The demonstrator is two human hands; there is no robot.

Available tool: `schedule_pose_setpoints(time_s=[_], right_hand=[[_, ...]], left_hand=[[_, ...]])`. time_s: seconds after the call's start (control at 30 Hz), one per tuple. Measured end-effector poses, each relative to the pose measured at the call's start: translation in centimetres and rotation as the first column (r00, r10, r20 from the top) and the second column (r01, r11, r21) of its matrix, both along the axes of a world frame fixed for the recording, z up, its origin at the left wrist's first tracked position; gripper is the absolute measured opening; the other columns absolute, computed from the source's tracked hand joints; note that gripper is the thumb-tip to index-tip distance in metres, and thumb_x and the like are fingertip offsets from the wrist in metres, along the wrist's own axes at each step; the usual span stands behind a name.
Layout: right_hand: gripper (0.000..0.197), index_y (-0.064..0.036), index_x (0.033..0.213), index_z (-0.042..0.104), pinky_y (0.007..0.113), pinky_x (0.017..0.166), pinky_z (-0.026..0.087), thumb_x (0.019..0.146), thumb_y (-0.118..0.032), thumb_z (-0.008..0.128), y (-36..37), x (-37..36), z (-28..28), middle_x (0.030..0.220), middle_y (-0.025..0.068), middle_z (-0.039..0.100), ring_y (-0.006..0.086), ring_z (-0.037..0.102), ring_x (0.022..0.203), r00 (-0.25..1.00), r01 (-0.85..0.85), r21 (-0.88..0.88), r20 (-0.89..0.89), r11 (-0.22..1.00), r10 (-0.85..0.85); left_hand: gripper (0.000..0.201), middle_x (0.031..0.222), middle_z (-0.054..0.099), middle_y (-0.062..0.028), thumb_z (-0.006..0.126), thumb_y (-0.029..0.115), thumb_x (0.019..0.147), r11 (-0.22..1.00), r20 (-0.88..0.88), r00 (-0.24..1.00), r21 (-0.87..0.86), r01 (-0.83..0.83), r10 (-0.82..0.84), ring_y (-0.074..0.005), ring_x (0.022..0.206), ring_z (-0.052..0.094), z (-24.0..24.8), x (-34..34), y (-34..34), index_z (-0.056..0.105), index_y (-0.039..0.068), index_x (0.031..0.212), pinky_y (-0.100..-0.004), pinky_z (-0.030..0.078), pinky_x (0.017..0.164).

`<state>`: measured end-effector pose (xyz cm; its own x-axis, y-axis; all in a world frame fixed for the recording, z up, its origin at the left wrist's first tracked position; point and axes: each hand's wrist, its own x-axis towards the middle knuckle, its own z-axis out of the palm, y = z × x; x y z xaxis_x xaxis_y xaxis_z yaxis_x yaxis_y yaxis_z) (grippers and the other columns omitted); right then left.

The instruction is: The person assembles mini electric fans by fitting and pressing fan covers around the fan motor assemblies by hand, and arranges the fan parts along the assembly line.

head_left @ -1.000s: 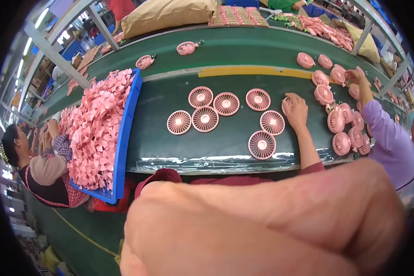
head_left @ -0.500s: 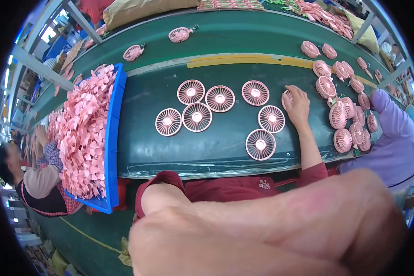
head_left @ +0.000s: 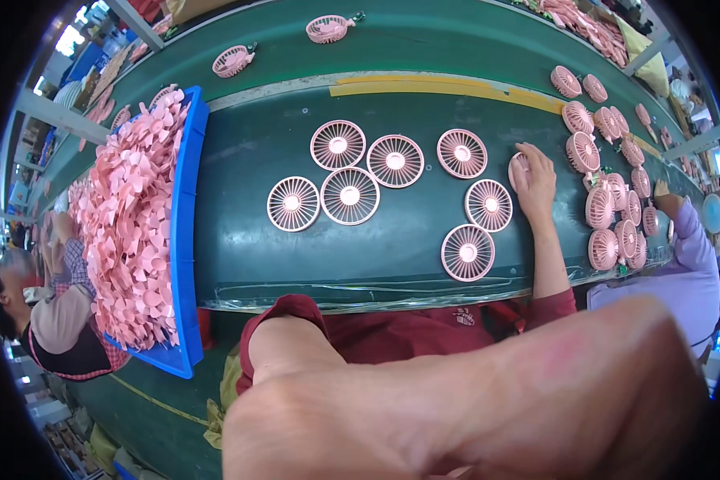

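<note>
My right hand rests on the dark green bench, its fingers curled over a round pink fan piece that it largely hides. Left of it lie loose pink fan grilles, among them one near the hand, one above that and one closer to me. Another group of grilles sits further left. My left arm is bent across the lower part of the view, very close and large. The fingers of my left hand are hidden.
A blue tray heaped with pink fan blades stands on the left. Assembled pink handheld fans cluster at right. Beyond runs a green conveyor carrying fans. Co-workers sit left and right, in a purple sleeve.
The view has shifted slightly, so the bench things sit a little differently. My right hand stays on the fan piece. The co-worker's purple arm on the right has drawn away from the fans.
</note>
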<state>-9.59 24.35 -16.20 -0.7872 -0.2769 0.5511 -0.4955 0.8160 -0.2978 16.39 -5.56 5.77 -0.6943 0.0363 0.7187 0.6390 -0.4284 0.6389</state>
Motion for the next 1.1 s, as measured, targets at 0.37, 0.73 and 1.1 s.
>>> schedule_pose_setpoints(time_s=[0.37, 0.73, 1.1], right_hand=[[0.031, -0.0093, 0.118, 0.064, 0.041, 0.099, 0.043, 0.089, -0.021, 0.062, 0.2, 0.3, 0.0, 0.122, 0.0127, 0.063, 0.0311, 0.057, 0.113, 1.0, 0.0, 0.013, -0.005, 1.0, 0.0], [0.032, -0.0137, 0.115, 0.065, 0.041, 0.095, 0.042, 0.087, -0.028, 0.065, -0.5, -0.8, -0.5, 0.121, 0.0073, 0.064, 0.0288, 0.057, 0.112, 0.999, -0.038, -0.038, -0.034, 0.999, 0.036], [0.032, -0.0124, 0.109, 0.066, 0.044, 0.091, 0.045, 0.08, -0.025, 0.07, 0.3, -0.4, -0.8, 0.115, 0.0094, 0.065, 0.0302, 0.059, 0.107, 0.998, 0.012, -0.027, -0.059, 1.0, -0.014]], left_hand=[[0.024, 0.095, 0.051, 0.0022, 0.054, -0.008, 0.084, 0.997, 0.03, 0.998, 0.056, -0.057, 0.055, -0.0135, 0.091, 0.044, -0.5, -0.1, -2.1, 0.054, 0.016, 0.077, -0.029, 0.038, 0.079], [0.029, 0.095, 0.049, 0.0043, 0.053, -0.01, 0.083, 0.982, 0.147, 0.987, 0.166, -0.091, 0.066, -0.012, 0.091, 0.042, -0.3, -2.2, -4.9, 0.052, 0.017, 0.075, -0.0282, 0.036, 0.08], [0.042, 0.147, 0.032, -0.0316, 0.056, 0.013, 0.091, 0.737, -0.486, 0.689, -0.127, -0.664, 0.537, -0.0398, 0.131, 0.037, 2.4, 2.8, -10.9, 0.051, -0.006, 0.127, -0.0503, 0.034, 0.099]])
